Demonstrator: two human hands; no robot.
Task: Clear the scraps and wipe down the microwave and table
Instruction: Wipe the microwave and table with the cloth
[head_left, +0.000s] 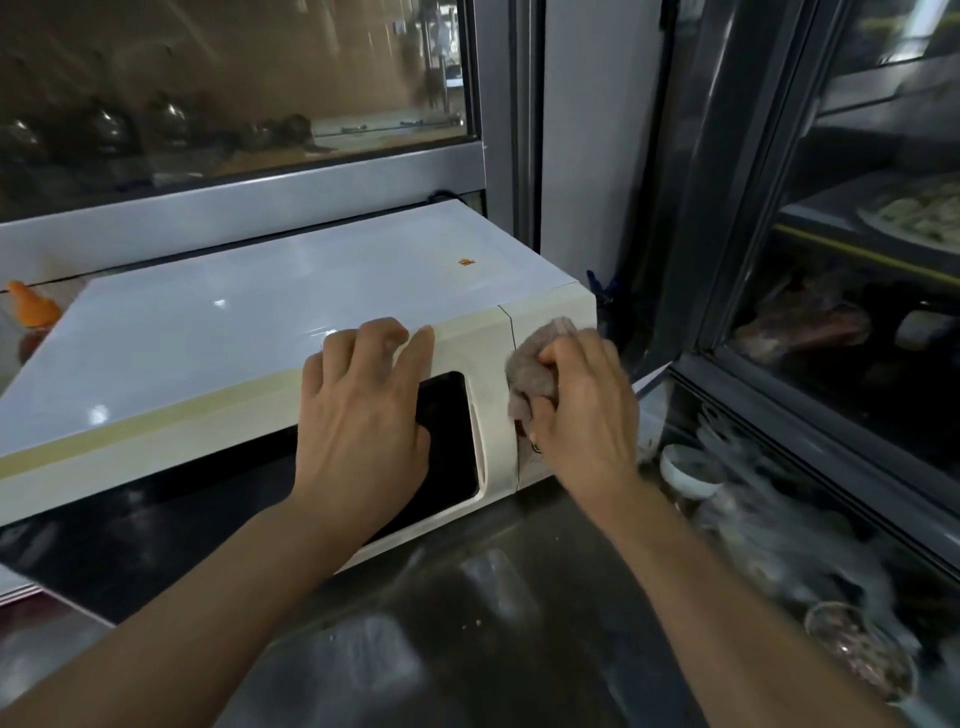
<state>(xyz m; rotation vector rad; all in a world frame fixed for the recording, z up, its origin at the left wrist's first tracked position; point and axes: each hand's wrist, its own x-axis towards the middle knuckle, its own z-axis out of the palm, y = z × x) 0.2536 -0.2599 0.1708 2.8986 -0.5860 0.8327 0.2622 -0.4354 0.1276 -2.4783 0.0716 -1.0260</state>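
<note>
A white microwave (249, 332) with a dark door window stands on a steel table (467, 613). My left hand (363, 410) rests on its upper front edge, fingers curled over onto the top, palm against the door. My right hand (582, 410) grips a bunched grey-brown cloth (535, 374) and presses it against the control panel at the microwave's right end. The panel's controls are mostly hidden behind the hand and cloth.
An orange-capped bottle (32, 312) stands left of the microwave. A small white bowl (685, 470) and a round dish (860, 654) sit at the table's right side, blurred. A glass-fronted display case (841, 322) rises on the right, a window behind.
</note>
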